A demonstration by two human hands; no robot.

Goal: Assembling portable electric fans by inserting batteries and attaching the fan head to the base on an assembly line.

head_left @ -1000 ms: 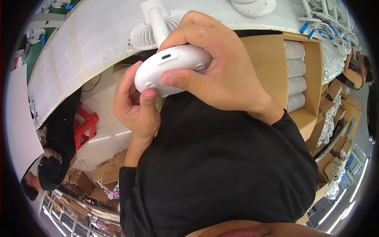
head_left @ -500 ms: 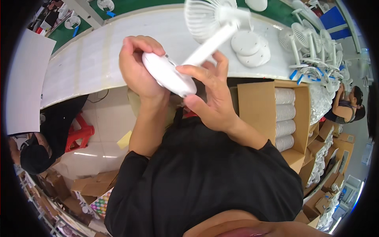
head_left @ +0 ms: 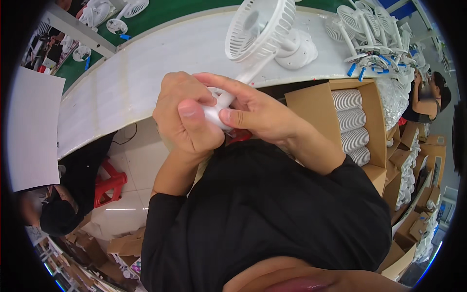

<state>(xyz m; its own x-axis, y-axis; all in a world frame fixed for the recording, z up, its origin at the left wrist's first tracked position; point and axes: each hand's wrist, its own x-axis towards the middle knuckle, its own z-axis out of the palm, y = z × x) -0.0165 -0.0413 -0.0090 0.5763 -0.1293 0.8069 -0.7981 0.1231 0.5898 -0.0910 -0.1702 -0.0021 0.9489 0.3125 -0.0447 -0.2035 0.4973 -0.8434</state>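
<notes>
A white fan (head_left: 260, 33) is held by its base in front of my chest, its round caged head leaning out over the worktable. My left hand (head_left: 182, 114) is closed around the left side of the base, thumb bent across the top. From the right, my right hand (head_left: 265, 114) grips the same base, with its thumb pressed on it and its fingers along the far side by the stem. Between the hands only a small part of the base shows; its underside is hidden. Just right of the fan head, white round plates (head_left: 299, 53) lie on the table.
The white worktable (head_left: 138, 68) curves across the far side. Several assembled fans (head_left: 372, 36) with blue tabs crowd its right end. An open carton (head_left: 362, 129) of stacked white discs stands below. At left are a white panel (head_left: 36, 126), a red stool (head_left: 111, 182) and a person (head_left: 61, 211); another person (head_left: 428, 100) sits at right.
The fan has turned in my hands, so its base is tipped and its head shows more of the front grille. Both hands have closed more tightly around the base.
</notes>
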